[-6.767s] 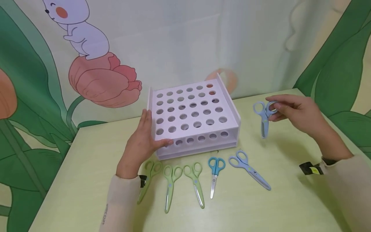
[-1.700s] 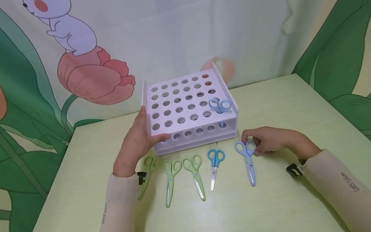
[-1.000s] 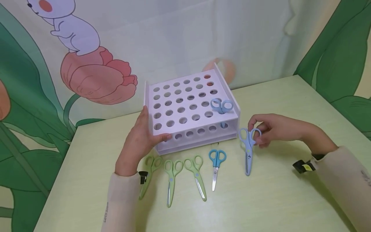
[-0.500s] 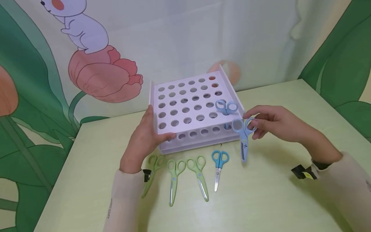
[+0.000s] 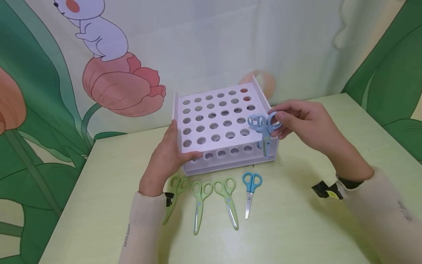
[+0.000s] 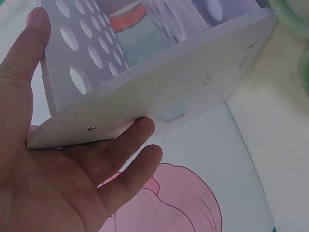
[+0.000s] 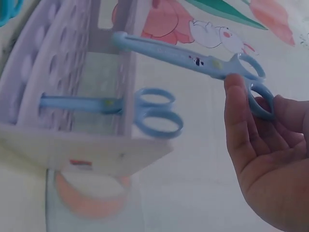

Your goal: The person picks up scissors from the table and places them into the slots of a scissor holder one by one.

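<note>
My left hand (image 5: 163,159) grips the left side of a white rack (image 5: 206,122) with rows of round holes. In the left wrist view its thumb (image 6: 29,46) lies on one side of the side panel (image 6: 159,101), the fingers behind it. My right hand (image 5: 308,123) pinches one handle loop of light blue scissors (image 7: 174,55), over the rack's front right corner. Their tip points down, close to the top board. Another pair of light blue scissors (image 7: 82,104) stands in a hole there, handles above the board; the held pair overlaps it in the head view.
In front of the rack lie three green scissors (image 5: 198,209), the leftmost partly behind my left wrist, and one teal-handled pair (image 5: 252,183) with a bare metal blade. A printed curtain (image 5: 204,44) hangs behind the pale green table (image 5: 280,227).
One light blue pair went from my right hand into the rack. My right hand then picked up the second pair from the table and raised it leftward over the rack. My left hand stayed.
</note>
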The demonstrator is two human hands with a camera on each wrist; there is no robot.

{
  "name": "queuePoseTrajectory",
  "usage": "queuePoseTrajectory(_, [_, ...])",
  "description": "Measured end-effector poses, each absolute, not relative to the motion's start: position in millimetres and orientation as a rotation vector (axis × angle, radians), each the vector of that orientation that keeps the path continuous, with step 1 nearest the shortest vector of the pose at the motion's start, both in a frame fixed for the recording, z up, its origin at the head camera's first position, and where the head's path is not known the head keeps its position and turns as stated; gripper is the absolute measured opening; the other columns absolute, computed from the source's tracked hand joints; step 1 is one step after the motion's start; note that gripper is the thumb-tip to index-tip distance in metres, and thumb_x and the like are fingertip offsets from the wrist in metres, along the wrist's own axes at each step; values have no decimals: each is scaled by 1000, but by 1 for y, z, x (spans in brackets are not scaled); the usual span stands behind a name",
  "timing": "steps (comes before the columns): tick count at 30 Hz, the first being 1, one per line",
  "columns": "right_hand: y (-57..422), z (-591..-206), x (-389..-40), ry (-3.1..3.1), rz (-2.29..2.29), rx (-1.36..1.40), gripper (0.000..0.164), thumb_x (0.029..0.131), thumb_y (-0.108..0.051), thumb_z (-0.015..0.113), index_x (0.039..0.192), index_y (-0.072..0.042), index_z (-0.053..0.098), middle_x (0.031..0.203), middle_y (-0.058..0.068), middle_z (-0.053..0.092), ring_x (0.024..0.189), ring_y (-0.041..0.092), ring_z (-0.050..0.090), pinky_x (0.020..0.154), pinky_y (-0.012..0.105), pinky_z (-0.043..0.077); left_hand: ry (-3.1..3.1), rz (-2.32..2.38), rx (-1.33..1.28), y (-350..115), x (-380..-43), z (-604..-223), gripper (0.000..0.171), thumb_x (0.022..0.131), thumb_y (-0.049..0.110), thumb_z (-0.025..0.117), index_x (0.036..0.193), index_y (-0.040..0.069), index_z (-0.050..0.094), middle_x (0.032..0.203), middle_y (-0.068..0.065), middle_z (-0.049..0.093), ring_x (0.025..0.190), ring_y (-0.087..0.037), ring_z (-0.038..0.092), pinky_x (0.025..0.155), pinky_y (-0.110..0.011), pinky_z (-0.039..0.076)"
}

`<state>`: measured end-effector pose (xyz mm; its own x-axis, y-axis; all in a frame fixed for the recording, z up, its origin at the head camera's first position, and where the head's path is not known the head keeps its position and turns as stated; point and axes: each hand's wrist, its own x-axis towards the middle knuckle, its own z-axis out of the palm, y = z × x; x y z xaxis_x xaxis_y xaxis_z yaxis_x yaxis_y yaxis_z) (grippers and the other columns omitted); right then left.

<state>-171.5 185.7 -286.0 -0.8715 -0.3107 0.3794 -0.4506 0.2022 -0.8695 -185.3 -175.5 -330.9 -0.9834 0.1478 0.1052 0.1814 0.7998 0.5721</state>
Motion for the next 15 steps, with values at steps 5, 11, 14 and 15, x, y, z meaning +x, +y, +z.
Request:
queuePoseTrajectory(5, [166, -277, -174, -2212, 1805, 715, 19, 102, -1, 58, 115, 8, 67, 95, 13, 70, 74, 23, 72, 71, 30, 58, -2933, -931, -273, -175, -186, -333, 129, 76, 45, 88, 163, 8, 1, 163, -9, 24, 117, -30, 49, 98, -47, 42])
queuePoseTrajectory(11, [140, -277, -182, -2059, 1849, 710, 19, 100, 1, 60, 115, 10, 67, 96, 14, 70, 74, 23, 73, 70, 32, 58, -2942, -922, -289, -175, -186, -333, 129, 77, 45, 88, 162, 7, 0, 163, -10, 22, 121, -30, 46, 100, -47, 41])
queuePoseTrajectory(14, [129, -281, -186, -2013, 1854, 712, 19, 99, 2, 61, 115, 11, 66, 95, 15, 71, 75, 22, 73, 71, 32, 58, -2949, -914, -281, -176, -186, -330, 129, 77, 45, 88, 162, 7, -1, 164, -11, 21, 123, -30, 45, 101, -48, 40])
queuePoseTrajectory(15, [127, -282, -187, -2014, 1846, 708, 19, 99, 2, 61, 115, 11, 66, 95, 15, 71, 76, 20, 73, 71, 32, 58, -2950, -912, -276, -176, -186, -330, 129, 77, 45, 88, 162, 7, -1, 164, -11, 22, 122, -30, 45, 101, -48, 40])
